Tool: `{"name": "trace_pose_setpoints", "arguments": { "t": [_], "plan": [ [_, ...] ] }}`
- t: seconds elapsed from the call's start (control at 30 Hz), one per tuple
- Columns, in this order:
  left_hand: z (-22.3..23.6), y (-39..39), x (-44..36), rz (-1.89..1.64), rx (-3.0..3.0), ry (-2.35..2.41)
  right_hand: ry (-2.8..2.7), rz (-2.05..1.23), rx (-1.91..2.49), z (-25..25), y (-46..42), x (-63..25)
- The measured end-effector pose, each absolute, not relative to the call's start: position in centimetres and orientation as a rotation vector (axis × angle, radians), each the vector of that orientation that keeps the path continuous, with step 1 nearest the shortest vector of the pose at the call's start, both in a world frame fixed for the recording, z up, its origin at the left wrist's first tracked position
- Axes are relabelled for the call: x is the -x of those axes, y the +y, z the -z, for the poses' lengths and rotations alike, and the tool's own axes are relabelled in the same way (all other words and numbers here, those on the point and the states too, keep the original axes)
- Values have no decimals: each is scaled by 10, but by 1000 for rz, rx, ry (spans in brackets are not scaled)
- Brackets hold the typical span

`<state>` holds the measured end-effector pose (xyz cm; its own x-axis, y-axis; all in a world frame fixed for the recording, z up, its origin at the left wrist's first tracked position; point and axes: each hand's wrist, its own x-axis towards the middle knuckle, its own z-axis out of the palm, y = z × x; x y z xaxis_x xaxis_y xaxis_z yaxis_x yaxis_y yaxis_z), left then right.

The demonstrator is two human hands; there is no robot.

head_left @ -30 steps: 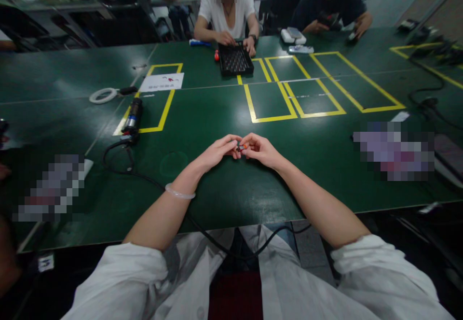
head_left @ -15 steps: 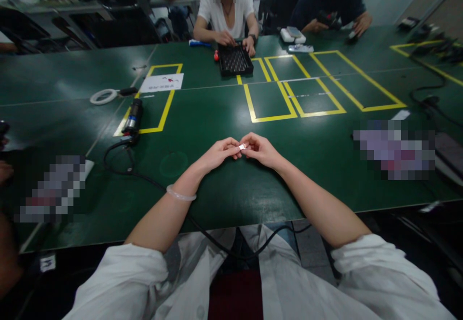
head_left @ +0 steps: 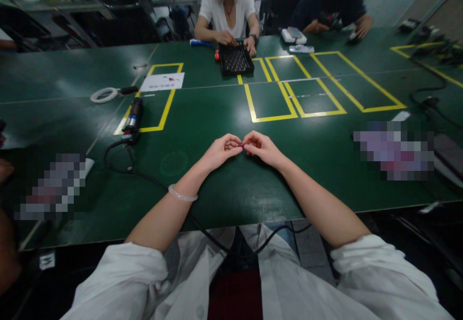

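Note:
Above the green table (head_left: 224, 189), my left hand (head_left: 226, 148) and my right hand (head_left: 263, 147) meet fingertip to fingertip. Between their pinched thumbs and forefingers is a small red piece (head_left: 241, 145), mostly hidden by the fingers and too small to name. Both hands are closed on it. A pale bangle (head_left: 182, 195) circles my left wrist.
Across the table, a person works at a black tray (head_left: 237, 62) of small parts. A dark cylindrical tool (head_left: 133, 115) with a black cable lies to the left, near a white sheet (head_left: 162, 82). Yellow tape outlines (head_left: 275, 118) mark the tabletop. Blurred-out items flank me.
The piece between my fingertips showed a bright white, shiny face before; now it shows red. My fingers have shifted slightly around it, while my arms stay almost in place.

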<state>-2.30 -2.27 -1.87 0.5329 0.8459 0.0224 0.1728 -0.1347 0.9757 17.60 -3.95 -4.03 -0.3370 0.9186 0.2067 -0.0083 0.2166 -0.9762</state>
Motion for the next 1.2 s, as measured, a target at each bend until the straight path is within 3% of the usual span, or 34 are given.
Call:
{"name": "trace_pose_setpoints", "arguments": {
  "t": [1.2],
  "plan": [
    [28,-17,26,-773,-1700,849,-1846,-827,1025,36,-45,-174]
  ]
}}
